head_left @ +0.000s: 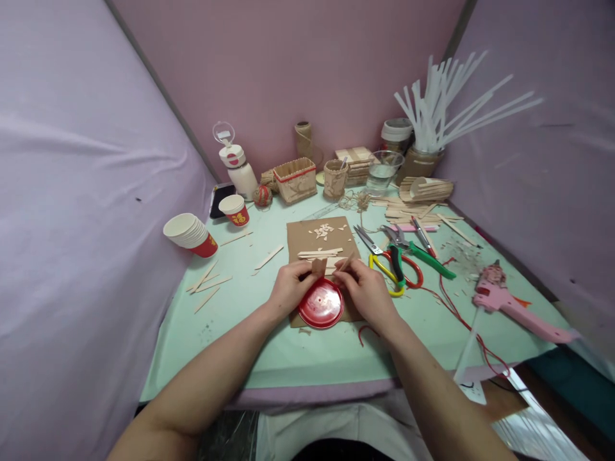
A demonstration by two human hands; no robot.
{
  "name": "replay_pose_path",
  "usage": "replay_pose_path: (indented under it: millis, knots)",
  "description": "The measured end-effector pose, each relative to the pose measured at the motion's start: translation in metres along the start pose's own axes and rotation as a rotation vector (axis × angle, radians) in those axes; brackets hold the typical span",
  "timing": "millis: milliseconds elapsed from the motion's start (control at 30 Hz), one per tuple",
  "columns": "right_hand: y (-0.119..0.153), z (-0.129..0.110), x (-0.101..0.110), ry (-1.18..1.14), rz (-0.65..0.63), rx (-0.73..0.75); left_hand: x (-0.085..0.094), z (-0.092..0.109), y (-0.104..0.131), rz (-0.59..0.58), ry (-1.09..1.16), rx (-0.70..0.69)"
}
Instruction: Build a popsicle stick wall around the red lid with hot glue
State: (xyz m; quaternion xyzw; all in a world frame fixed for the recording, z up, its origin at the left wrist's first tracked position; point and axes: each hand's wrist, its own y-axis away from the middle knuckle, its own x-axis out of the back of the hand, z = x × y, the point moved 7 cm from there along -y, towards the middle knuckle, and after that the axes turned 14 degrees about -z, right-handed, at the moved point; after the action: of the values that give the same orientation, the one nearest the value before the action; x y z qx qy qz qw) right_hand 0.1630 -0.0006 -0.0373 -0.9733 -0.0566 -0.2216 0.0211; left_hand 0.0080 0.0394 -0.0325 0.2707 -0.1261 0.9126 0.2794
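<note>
My left hand (292, 287) pinches a small brown piece (319, 266) above the top edge of a round red lid (321, 305). Facing it, my right hand (364, 287) grips a thin wooden stick (346, 261) that points up and to the right. The lid lies on a brown cardboard sheet (296, 237). Just beyond my fingers, several flat wooden sticks (319, 254) rest side by side on the cardboard, with small pale chips (323, 231) scattered farther back.
Scissors (369, 242), green-handled cutters (427, 257) and a pink glue gun (509, 304) lie to the right. Stacked paper cups (191, 235) and loose sticks are at the left. A woven basket (296, 182) and a clear bowl of water (383, 174) stand behind.
</note>
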Motion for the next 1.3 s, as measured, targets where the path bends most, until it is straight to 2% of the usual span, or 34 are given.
replay_pose_path:
  millis: [100, 267, 567, 800, 1067, 1300]
  knots:
    - [0.0, -0.005, -0.001, 0.092, 0.029, 0.007, 0.0, -0.001, 0.0, 0.0, 0.007, 0.001]
    - [-0.005, -0.012, -0.012, 0.258, -0.026, 0.065, 0.0, -0.003, -0.001, 0.005, 0.035, -0.005]
    - [-0.009, -0.017, -0.018, 0.419, -0.08, 0.036, 0.0, -0.003, -0.002, -0.021, 0.068, -0.024]
    - [-0.011, -0.019, -0.021, 0.436, -0.114, 0.052, -0.002, -0.009, -0.002, -0.031, 0.119, 0.013]
    - [-0.009, -0.017, -0.019, 0.384, -0.08, 0.089, -0.003, -0.01, -0.002, -0.027, 0.134, -0.041]
    - [-0.009, -0.018, -0.018, 0.44, -0.072, 0.085, -0.001, -0.01, -0.001, -0.017, 0.114, -0.066]
